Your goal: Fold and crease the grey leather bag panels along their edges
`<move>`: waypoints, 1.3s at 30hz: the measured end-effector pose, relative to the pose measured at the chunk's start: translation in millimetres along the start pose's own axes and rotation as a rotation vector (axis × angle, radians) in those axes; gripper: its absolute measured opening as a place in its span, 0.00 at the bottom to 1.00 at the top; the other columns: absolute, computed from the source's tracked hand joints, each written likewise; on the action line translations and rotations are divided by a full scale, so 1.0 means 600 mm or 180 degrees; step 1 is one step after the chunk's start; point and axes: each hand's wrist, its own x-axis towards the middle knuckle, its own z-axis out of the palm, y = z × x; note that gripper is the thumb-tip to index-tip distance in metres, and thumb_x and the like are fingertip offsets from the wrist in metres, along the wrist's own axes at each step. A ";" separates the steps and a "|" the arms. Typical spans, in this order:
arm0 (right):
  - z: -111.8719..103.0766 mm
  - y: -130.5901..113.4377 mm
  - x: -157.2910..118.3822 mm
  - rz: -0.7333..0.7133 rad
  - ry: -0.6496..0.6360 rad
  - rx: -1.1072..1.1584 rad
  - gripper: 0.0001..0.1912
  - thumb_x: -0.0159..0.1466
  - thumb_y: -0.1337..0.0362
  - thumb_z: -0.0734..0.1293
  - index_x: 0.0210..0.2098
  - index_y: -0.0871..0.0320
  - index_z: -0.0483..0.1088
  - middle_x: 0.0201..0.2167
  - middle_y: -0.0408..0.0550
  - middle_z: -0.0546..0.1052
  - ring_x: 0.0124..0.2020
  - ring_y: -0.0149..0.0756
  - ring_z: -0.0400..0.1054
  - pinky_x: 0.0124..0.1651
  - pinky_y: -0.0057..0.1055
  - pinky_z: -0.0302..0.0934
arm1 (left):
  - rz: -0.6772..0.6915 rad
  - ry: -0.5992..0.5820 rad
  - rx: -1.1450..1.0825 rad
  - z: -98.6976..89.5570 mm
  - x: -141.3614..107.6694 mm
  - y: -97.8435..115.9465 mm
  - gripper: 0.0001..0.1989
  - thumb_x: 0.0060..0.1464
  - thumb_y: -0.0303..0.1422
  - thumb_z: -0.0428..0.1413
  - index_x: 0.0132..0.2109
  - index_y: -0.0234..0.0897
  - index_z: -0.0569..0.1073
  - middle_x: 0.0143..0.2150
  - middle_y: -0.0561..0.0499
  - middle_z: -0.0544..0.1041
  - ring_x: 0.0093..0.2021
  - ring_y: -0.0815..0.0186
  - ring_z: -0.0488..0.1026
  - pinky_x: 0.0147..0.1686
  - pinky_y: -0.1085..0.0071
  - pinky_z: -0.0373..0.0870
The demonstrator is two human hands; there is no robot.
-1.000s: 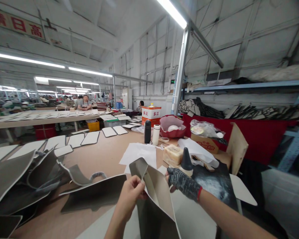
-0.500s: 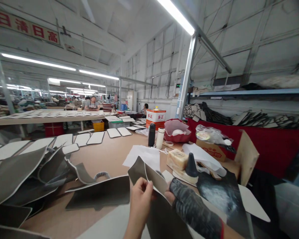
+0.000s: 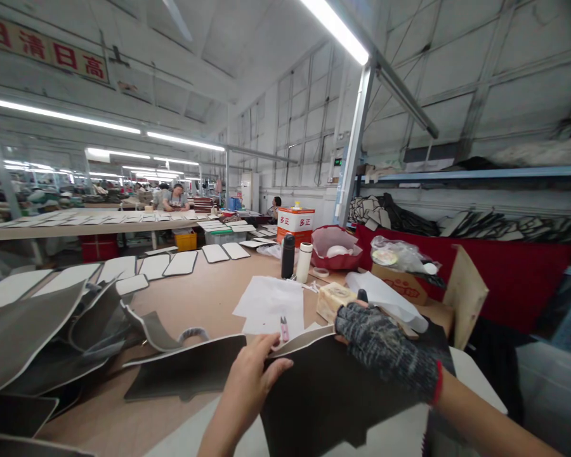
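A dark panel [image 3: 323, 381] with a pale border is positioned at the near edge of the work table [image 3: 209, 292], right of centre, its upper edge raised and folded so that a light strip of the reverse side shows. The bare left hand [image 3: 254, 368] holds the upper left corner, thumb over the dark face and forefinger beyond the edge. The right hand [image 3: 371, 339], in a grey fingerless glove with a red cuff, has its fingers curled on the upper right corner and grips it; its thumb is mostly hidden. Just beyond the folded edge, pink-handled snips [image 3: 284, 330] rest on white paper [image 3: 269, 301]. A yellowish block [image 3: 334, 298] is located just beyond the right hand. To the left, near side, lie a second dark panel [image 3: 185, 368] and a heap of curled panels [image 3: 33, 324]. Farther out, a black flask [image 3: 288, 256] and a white flask [image 3: 304, 263] stand upright side by side, with a red bowl [image 3: 337, 247] to their right and an orange-and-white carton [image 3: 295, 222] behind. Pale panels [image 3: 181, 263] line the table's far left side. A co-worker [image 3: 175, 199] is at a far table.
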 end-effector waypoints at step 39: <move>-0.085 0.017 0.027 -0.0170 -0.1210 0.0874 0.14 0.56 0.63 0.67 0.43 0.57 0.70 0.37 0.48 0.74 0.38 0.39 0.68 0.41 0.31 0.60 | 0.0091 -0.0954 -0.0142 0.002 -0.005 0.017 0.16 0.55 0.39 0.46 0.30 0.36 0.73 0.25 0.51 0.72 0.27 0.66 0.68 0.27 0.78 0.59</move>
